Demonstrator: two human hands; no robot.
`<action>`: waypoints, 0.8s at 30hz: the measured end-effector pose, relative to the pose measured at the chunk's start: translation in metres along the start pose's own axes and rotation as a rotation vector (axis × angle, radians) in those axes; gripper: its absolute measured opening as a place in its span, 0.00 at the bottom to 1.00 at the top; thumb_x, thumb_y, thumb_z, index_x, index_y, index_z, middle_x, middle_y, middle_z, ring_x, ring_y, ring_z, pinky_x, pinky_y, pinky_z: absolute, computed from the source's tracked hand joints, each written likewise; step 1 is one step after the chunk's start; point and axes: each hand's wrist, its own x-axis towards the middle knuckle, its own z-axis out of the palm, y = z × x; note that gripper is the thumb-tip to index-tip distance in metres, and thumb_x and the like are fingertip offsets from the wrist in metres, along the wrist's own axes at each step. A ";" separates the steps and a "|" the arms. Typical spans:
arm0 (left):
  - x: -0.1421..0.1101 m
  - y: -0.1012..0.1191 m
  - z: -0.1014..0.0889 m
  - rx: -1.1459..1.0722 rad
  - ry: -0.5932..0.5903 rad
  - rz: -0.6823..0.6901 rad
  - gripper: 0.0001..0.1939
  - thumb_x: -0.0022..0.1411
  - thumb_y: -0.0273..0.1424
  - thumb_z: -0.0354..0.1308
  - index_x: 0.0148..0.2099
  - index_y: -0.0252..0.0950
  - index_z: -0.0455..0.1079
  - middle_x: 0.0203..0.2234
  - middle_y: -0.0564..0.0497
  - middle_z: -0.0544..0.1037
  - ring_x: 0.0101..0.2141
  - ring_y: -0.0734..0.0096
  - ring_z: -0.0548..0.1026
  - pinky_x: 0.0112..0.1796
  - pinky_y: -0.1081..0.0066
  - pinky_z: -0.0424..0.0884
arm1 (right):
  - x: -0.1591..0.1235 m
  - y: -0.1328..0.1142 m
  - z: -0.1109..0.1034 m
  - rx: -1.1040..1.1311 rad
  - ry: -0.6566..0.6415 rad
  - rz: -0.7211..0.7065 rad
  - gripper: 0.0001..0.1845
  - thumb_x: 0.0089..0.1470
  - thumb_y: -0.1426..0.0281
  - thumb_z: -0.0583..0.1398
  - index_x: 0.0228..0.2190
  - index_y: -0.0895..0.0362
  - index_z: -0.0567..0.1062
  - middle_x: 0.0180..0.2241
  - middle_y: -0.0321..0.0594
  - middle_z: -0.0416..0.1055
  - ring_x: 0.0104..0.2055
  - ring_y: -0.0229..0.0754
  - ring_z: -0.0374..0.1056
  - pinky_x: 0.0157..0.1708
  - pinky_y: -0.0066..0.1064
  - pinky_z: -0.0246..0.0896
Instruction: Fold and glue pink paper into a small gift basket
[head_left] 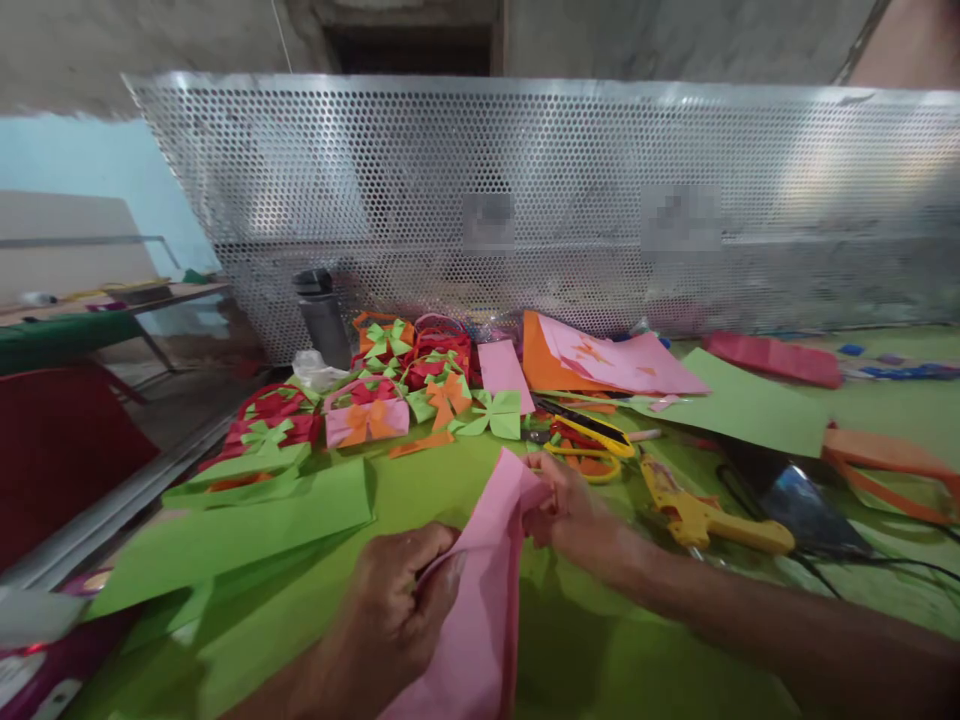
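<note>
The left hand pinches the pink paper along its left edge; the right hand grasps its far end. Right lies a glue gun.

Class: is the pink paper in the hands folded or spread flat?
Folded, at least partly: the pink paper bends over at the right hand, and a darker strip shows along its right side.

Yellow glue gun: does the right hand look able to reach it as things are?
Probably yes: the yellow glue gun lies close by and seems uncovered, though the right hand is busy holding the pink paper.
</note>
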 end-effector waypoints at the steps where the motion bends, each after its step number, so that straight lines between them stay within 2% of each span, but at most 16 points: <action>1: 0.000 0.001 0.000 -0.016 0.002 -0.017 0.13 0.58 0.27 0.49 0.21 0.36 0.57 0.13 0.59 0.56 0.16 0.80 0.57 0.21 0.77 0.53 | -0.001 0.000 0.000 0.004 0.012 0.003 0.22 0.33 0.79 0.58 0.35 0.56 0.63 0.21 0.27 0.65 0.20 0.31 0.59 0.18 0.23 0.53; 4: 0.002 0.003 -0.001 -0.138 0.007 -0.125 0.14 0.57 0.30 0.50 0.20 0.36 0.57 0.13 0.59 0.55 0.16 0.79 0.56 0.20 0.77 0.53 | -0.005 -0.001 0.000 -0.002 0.057 0.005 0.27 0.34 0.79 0.58 0.41 0.55 0.61 0.29 0.32 0.67 0.26 0.34 0.63 0.21 0.24 0.55; 6: 0.006 0.002 -0.002 -0.312 0.014 -0.268 0.15 0.57 0.34 0.51 0.20 0.36 0.55 0.13 0.59 0.53 0.15 0.80 0.55 0.18 0.77 0.51 | -0.005 -0.002 -0.002 -0.004 0.095 -0.018 0.31 0.34 0.78 0.58 0.43 0.55 0.60 0.34 0.35 0.67 0.30 0.36 0.64 0.24 0.26 0.57; 8: 0.011 0.000 -0.003 -0.530 0.019 -0.433 0.16 0.55 0.38 0.53 0.21 0.36 0.56 0.14 0.59 0.56 0.15 0.79 0.56 0.18 0.77 0.52 | -0.005 -0.003 -0.005 0.010 0.127 -0.046 0.34 0.34 0.78 0.58 0.46 0.54 0.57 0.36 0.37 0.68 0.32 0.37 0.65 0.27 0.28 0.60; 11: 0.018 -0.009 -0.003 -0.834 -0.095 -0.634 0.14 0.53 0.42 0.56 0.31 0.34 0.65 0.18 0.55 0.67 0.16 0.77 0.62 0.19 0.76 0.56 | -0.004 -0.006 -0.010 0.064 0.137 -0.089 0.35 0.34 0.77 0.58 0.48 0.54 0.56 0.35 0.36 0.68 0.32 0.38 0.66 0.28 0.29 0.60; 13: 0.021 -0.016 -0.002 -0.874 -0.114 -0.678 0.16 0.53 0.42 0.56 0.31 0.32 0.65 0.17 0.55 0.67 0.15 0.79 0.60 0.18 0.77 0.55 | -0.004 -0.008 -0.012 0.114 0.118 -0.108 0.35 0.35 0.76 0.58 0.47 0.54 0.56 0.33 0.36 0.70 0.33 0.39 0.67 0.28 0.29 0.60; 17: 0.023 -0.028 0.003 -0.742 -0.159 -0.643 0.16 0.54 0.42 0.54 0.28 0.32 0.64 0.15 0.58 0.63 0.15 0.80 0.58 0.18 0.78 0.52 | -0.006 -0.007 -0.009 0.185 0.090 -0.087 0.34 0.36 0.77 0.59 0.47 0.56 0.55 0.28 0.35 0.71 0.30 0.39 0.67 0.26 0.28 0.57; 19: 0.024 -0.031 0.004 -0.585 -0.123 -0.580 0.15 0.53 0.41 0.55 0.30 0.32 0.64 0.16 0.57 0.64 0.17 0.77 0.61 0.19 0.77 0.54 | -0.008 -0.007 -0.005 0.200 0.089 -0.079 0.35 0.35 0.78 0.60 0.47 0.56 0.55 0.26 0.33 0.70 0.28 0.38 0.66 0.26 0.28 0.56; 22: 0.024 -0.028 0.002 -0.252 0.058 -0.472 0.21 0.52 0.39 0.55 0.45 0.33 0.61 0.26 0.52 0.70 0.25 0.69 0.68 0.24 0.72 0.62 | -0.011 -0.009 0.002 0.184 0.076 -0.083 0.35 0.34 0.78 0.60 0.47 0.57 0.57 0.25 0.32 0.70 0.27 0.37 0.65 0.24 0.27 0.55; 24: 0.022 -0.020 0.000 0.024 0.215 -0.380 0.24 0.52 0.38 0.55 0.50 0.34 0.59 0.34 0.48 0.71 0.32 0.64 0.69 0.31 0.67 0.64 | -0.011 -0.010 0.004 0.166 0.062 -0.091 0.34 0.34 0.78 0.60 0.47 0.57 0.58 0.26 0.32 0.70 0.26 0.36 0.65 0.23 0.27 0.55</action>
